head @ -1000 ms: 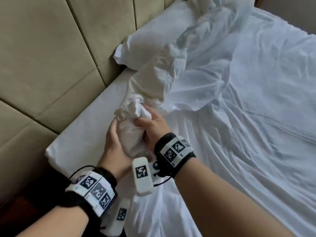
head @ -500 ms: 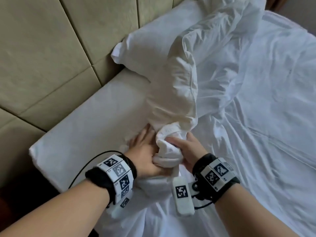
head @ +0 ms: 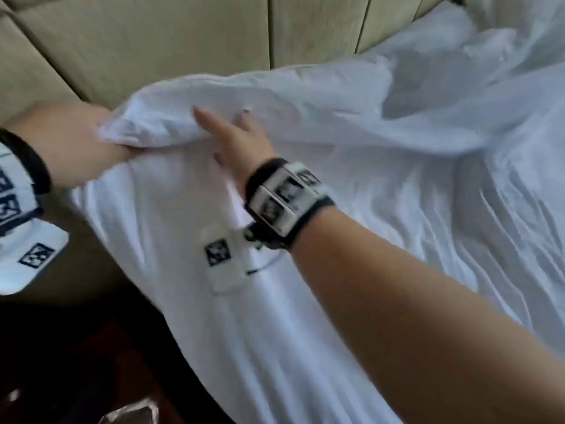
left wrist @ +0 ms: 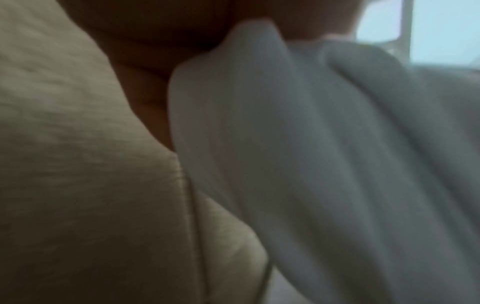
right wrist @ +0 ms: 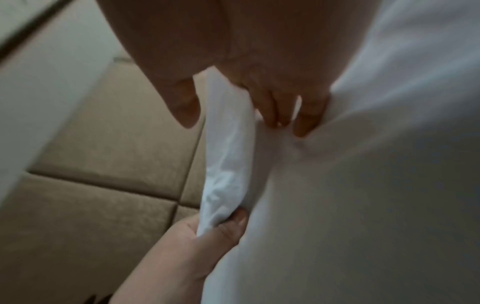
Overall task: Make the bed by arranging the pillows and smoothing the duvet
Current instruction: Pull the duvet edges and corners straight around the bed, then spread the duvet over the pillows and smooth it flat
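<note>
The white duvet lies spread toward the headboard, still crumpled at the upper right. My left hand grips its corner beside the headboard; the right wrist view shows that hand pinching the corner's tip. My right hand lies on the duvet just right of the corner. Its fingers are stretched out and press into the fabric, and the edge fold runs between thumb and fingers. A white pillow shows blurred at the top right, partly under the duvet.
The beige padded headboard stands right behind the hands. The wrinkled white sheet covers the bed to the right. Dark floor lies off the bed's left edge, with something shiny on it. A bright window shows in the left wrist view.
Both hands carried the bunched duvet corner left and up to the headboard. The bunch has opened out over the mattress corner. My right hand let go of it and now lies flat.
</note>
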